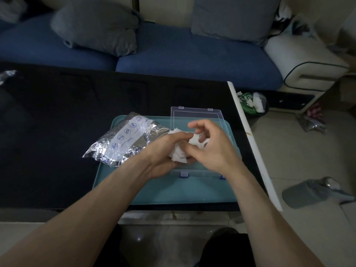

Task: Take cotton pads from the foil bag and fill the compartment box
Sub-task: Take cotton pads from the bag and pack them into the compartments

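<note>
A crinkled silver foil bag [123,140] lies on the left part of a teal tray [173,191]. A clear plastic compartment box [196,114] stands on the tray's right half, its lid open toward the back; both hands hide most of the base. My left hand [163,154] grips a bunch of white cotton pads [178,156] over the box. My right hand [212,147] pinches one of the pads [194,140] at the top of the bunch.
The tray sits on a black table [57,132] whose white right edge [250,141] runs diagonally. Behind it is a blue sofa [183,54] with grey cushions. On the floor at right are a bin [254,104] and a grey slipper [312,191].
</note>
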{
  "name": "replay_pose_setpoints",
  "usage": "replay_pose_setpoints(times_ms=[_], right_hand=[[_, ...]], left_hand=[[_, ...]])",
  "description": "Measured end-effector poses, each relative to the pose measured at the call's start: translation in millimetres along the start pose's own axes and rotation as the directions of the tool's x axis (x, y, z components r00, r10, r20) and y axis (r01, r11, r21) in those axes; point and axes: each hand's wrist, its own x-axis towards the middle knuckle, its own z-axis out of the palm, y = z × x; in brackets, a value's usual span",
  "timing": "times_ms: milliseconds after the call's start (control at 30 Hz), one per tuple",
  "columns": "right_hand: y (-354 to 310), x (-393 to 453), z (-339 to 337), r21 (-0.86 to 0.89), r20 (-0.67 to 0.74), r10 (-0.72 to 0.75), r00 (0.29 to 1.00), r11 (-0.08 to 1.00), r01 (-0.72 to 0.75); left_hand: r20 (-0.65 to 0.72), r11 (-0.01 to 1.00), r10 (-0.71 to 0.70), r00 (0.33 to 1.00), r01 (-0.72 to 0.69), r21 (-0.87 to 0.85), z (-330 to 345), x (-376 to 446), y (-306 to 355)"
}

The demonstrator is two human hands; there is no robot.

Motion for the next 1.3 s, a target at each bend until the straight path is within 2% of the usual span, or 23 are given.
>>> replay_pose_setpoints(times_ms=[67,133,200,233,333,433,500,567,633,767,867,967,1100,1200,1300], right_hand=[[4,0,0,0.042,0.212,-0.045,0.976,0.998,0.037],[5,-3,4,0.033,0.308,-0.066,0.949,0.998,0.059],[2,-3,6,0.076,0.273,-0.099,0.957,0.994,0.081],[1,-4,6,0.102,0.23,-0.122,0.965,0.99,0.101],[-1,-5,3,-0.017,0.157,-0.153,0.976,0.987,0.157],[1,-6,6,-0.133,0.159,-0.158,0.975,0.975,0.179],[0,-5,8,-0.11,0.127,-0.196,0.972,0.971,0.21],[2,-2,7,-0.081,0.09,-0.234,0.968,0.967,0.241],[2,-2,4,-0.064,0.112,-0.239,0.964,0.967,0.247],[4,-5,-1,-0.086,0.167,-0.201,0.965,0.972,0.217],[2,-6,1,-0.152,0.159,-0.208,0.965,0.961,0.232],[-2,-7,7,-0.219,0.166,-0.274,0.947,0.927,0.306],[-7,-9,7,-0.249,0.135,-0.234,0.963,0.933,0.261],[-12,-11,3,-0.353,0.132,-0.184,0.974,0.91,0.219],[-11,-11,4,-0.347,0.143,-0.185,0.972,0.911,0.224]], left_hand=[[0.036,0.997,-0.064,0.997,0.065,-0.03,-2,-3,1],[0.144,0.991,-0.089,0.986,0.102,-0.084,-3,-6,4],[0.218,0.988,-0.088,0.972,0.113,-0.107,-3,-8,5],[0.211,0.987,-0.078,0.974,0.105,-0.121,-2,-8,5],[0.014,0.991,-0.006,1.0,0.007,-0.135,0,-4,1],[-0.161,0.985,0.103,0.982,-0.124,-0.123,-4,4,-4],[-0.135,0.99,0.087,0.987,-0.1,-0.097,-4,2,-4],[-0.034,0.997,0.051,0.998,-0.053,-0.064,-3,-1,-2],[0.008,0.997,0.037,0.999,-0.037,-0.067,-4,-2,-1],[-0.057,0.993,0.08,0.995,-0.085,-0.078,-3,2,-2],[-0.117,0.993,0.12,0.986,-0.116,0.038,-1,3,-4],[-0.094,0.976,0.159,0.983,-0.143,0.162,2,2,-7],[-0.028,0.992,0.103,0.994,-0.1,0.081,3,0,-5],[-0.049,0.993,0.117,0.992,-0.118,-0.008,0,2,-3],[-0.015,0.993,0.105,0.994,-0.104,0.05,-2,2,-5]])
